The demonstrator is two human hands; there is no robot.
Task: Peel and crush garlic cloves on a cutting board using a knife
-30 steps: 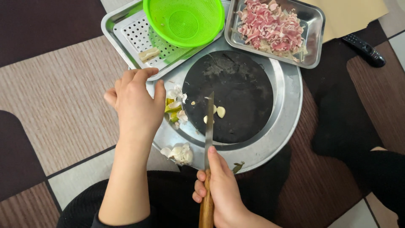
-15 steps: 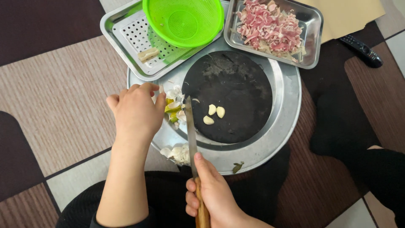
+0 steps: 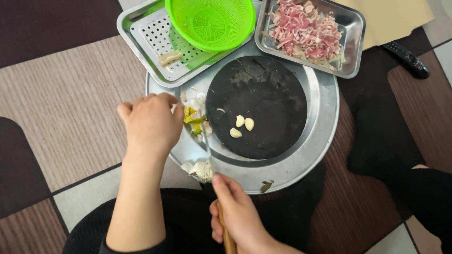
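1. The right hand [image 3: 238, 216] has its grip clamped on the wooden handle of a knife [image 3: 225, 233] at the round tray's [image 3: 325, 122] near edge.
2. The left hand [image 3: 151, 123], loosely curled with nothing visibly in it, rests on the tray's left edge beside garlic skins [image 3: 197, 110].
3. Three peeled garlic cloves [image 3: 242, 126] lie on the black board [image 3: 263, 94], right of both hands.

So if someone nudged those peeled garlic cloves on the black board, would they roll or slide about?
The three peeled garlic cloves look small and probably light, so a nudge would likely shift them easily. Their rounded, curved shape suggests they would rock or skid rather than roll far. The round black cutting board looks flat and matt, which may hold them somewhat.
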